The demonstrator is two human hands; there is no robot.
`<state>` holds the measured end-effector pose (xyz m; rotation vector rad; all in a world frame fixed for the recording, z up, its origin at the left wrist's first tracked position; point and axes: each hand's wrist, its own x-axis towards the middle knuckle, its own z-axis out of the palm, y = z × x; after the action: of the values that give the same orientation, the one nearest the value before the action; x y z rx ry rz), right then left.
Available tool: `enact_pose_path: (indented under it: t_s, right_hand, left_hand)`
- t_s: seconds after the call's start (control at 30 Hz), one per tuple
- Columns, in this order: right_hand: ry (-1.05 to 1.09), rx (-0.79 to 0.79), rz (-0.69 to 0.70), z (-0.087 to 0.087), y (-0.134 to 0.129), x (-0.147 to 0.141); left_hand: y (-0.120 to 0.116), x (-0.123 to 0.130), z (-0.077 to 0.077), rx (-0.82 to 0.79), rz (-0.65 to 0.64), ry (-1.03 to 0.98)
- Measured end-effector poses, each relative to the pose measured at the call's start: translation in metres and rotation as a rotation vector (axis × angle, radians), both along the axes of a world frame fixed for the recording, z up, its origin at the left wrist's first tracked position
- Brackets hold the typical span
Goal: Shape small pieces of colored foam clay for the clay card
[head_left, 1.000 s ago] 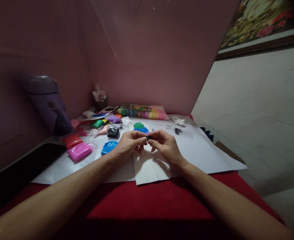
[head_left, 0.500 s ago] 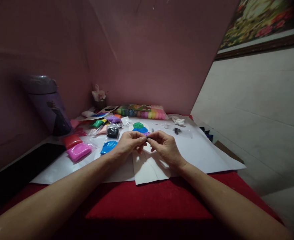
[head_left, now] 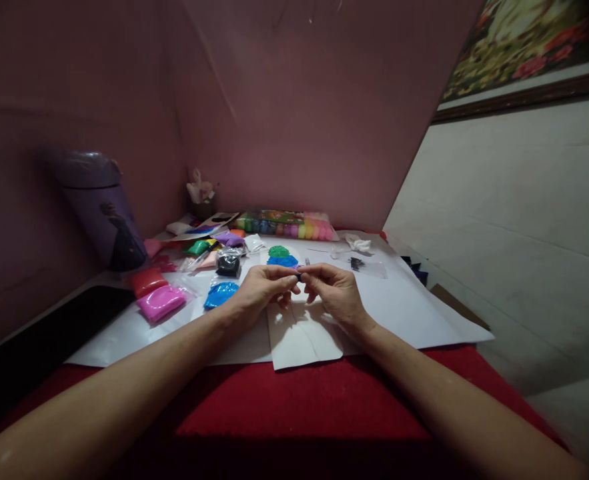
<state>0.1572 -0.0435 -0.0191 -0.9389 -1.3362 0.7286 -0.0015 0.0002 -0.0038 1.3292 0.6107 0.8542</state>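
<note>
A small piece of black clay [head_left: 299,277] is pinched between the fingertips of both hands. My left hand [head_left: 261,291] grips it from one side with thumb and forefinger. From the other side, the thumb and forefinger of my right hand [head_left: 338,295] close on it. Below them lies a white paper cutout [head_left: 305,343], partly covered by the hands. Its far end carries a textured patch of green clay [head_left: 279,251] and a patch of blue clay [head_left: 280,261]; a bit of purple shows just behind the fingers.
Left of my hands lie bags of blue clay [head_left: 219,295], black clay [head_left: 228,266], pink clay [head_left: 162,305] and red clay [head_left: 147,283]. A purple tumbler [head_left: 105,217] stands at far left. Behind are a multicoloured clay pack [head_left: 284,225] and, right, a plastic bag with black bits [head_left: 357,264].
Both hands have shifted very slightly to the right along with the view. The black clay stays pinched between the fingertips.
</note>
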Motion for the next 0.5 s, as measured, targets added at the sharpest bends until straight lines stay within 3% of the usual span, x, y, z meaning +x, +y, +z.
enact_pose_path:
  t_s: [0.17,0.3,0.4,0.5]
  right_hand:
    - [-0.076,0.006,-0.052,0.001,-0.002,0.001]
    - [0.073,0.143,-0.231,0.03,-0.015,-0.008]
    - [0.144,0.175,-0.117,0.059,-0.056,-0.013]
    - [-0.135,0.222,-0.086,0.061,-0.118,0.005]
  left_hand:
    - [-0.002,0.002,0.002,0.01,0.055,0.01]
    - [-0.001,0.002,0.002,0.01,0.105,0.009]
    - [0.0,0.001,-0.001,0.025,0.103,-0.002]
    - [0.001,0.001,-0.003,0.029,0.121,-0.016]
